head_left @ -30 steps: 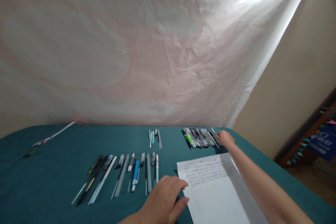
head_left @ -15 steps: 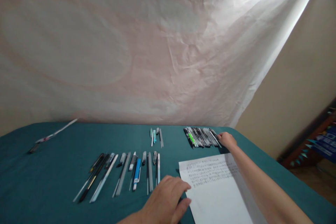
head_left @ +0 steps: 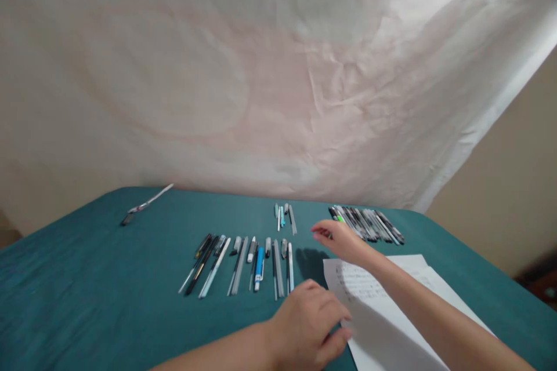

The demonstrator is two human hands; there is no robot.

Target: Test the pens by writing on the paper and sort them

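My right hand (head_left: 342, 237) hovers over the cloth beyond the top of the written sheet of paper (head_left: 369, 324), in front of the left end of a row of pens (head_left: 369, 224). Its fingers are loosely bent and nothing shows in them. My left hand (head_left: 311, 324) is by the left edge of the paper, fingers curved and thumb apart, with no object visible in it. To its left lie pens taken apart in groups: clear barrels, refills and caps. Among them is a blue pen (head_left: 259, 268) with a white tip.
A smaller set of pen parts (head_left: 285, 218) lies farther back. At the back left rests a thin white and dark stick-like item (head_left: 147, 204). A dark green cloth (head_left: 108, 290) covers the table, with a pale hanging sheet (head_left: 261, 98) behind it.
My right hand has left the right end of the pen row and moved left over the cloth. The view has turned left. My left hand stays by the paper's edge.
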